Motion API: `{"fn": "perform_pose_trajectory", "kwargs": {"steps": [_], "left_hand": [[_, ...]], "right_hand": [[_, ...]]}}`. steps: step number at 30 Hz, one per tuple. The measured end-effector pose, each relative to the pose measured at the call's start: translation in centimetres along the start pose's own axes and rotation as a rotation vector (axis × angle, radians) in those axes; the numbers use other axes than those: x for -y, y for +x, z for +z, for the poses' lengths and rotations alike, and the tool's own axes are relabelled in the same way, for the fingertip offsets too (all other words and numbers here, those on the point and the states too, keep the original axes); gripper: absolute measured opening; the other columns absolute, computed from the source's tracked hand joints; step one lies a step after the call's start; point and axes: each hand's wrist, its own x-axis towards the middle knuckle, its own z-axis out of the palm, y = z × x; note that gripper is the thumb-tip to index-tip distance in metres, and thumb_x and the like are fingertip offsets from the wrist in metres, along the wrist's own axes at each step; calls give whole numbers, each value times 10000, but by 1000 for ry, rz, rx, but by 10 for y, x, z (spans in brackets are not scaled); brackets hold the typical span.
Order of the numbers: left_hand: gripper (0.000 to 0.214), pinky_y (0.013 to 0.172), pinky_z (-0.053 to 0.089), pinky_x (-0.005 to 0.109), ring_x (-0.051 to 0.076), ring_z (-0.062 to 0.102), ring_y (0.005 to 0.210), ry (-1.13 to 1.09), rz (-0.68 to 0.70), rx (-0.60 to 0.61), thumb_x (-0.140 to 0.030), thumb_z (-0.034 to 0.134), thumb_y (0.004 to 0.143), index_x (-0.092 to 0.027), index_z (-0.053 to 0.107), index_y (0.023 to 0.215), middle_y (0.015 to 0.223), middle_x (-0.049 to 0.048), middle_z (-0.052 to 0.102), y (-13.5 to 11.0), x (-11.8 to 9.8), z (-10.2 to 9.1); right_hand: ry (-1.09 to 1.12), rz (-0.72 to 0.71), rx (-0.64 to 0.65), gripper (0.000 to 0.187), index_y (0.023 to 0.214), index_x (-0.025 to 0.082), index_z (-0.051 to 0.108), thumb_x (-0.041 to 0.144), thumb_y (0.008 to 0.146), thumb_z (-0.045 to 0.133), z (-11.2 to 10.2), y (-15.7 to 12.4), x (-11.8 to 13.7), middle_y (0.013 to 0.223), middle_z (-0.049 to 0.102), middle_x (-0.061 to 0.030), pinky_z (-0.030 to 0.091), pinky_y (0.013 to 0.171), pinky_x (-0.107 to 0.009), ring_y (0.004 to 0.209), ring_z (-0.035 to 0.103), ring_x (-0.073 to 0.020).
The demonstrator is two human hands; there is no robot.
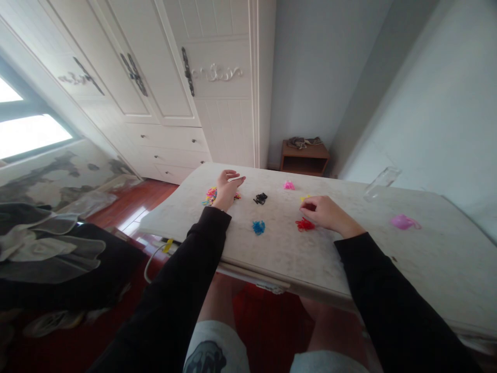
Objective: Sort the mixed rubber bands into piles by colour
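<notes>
My left hand (227, 189) is over the table, its fingers loosely stretched out and apart, with nothing visible in them. Partly hidden under it lies a multicoloured pile of what look like small rubber bands (211, 195). My right hand (328, 213) has its fingers curled together in a pinch; what they hold, if anything, is hidden. Just below those fingertips is a red pile of bands (305, 224), and a yellow pile (305, 198) shows partly behind them. Between my hands are a black pile (260, 199) and a blue pile (258, 227). A pink pile (289, 185) lies farther back.
On the right of the white table (279, 259) lie a clear plastic cylinder (382, 184), tilted in view, and a purple-pink item (404, 222). White wardrobes (229, 119) and a small brown cabinet (305, 155) stand beyond. Cloth (46, 243) is heaped at left.
</notes>
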Motion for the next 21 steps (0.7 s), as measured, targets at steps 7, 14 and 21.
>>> {"fn": "perform_pose_trajectory", "kwargs": {"steps": [7,14,21], "left_hand": [[364,947,595,408,211,773,936,-65,59,283,-150,796,688,-217,534,933,1004,19,661,-18,-17,7],[501,931,600,401,272,768,1023,-63,63,740,-206,855,711,-238,558,1113,1117,39,655,-42,-27,16],[553,843,634,382,291,766,1018,-35,15,954,-193,857,738,-250,578,1211,1184,86,665,-64,-36,31]], "right_hand": [[23,-34,-49,182,762,177,731,228,838,574,4,2,-1,728,716,-43,431,661,-298,650,607,-168],[123,-131,-267,135,798,185,703,233,888,615,10,7,15,815,711,-62,486,721,-308,746,638,-187],[144,-288,-341,70,952,219,717,275,915,697,24,13,37,949,684,-69,517,813,-356,895,636,-225]]}}
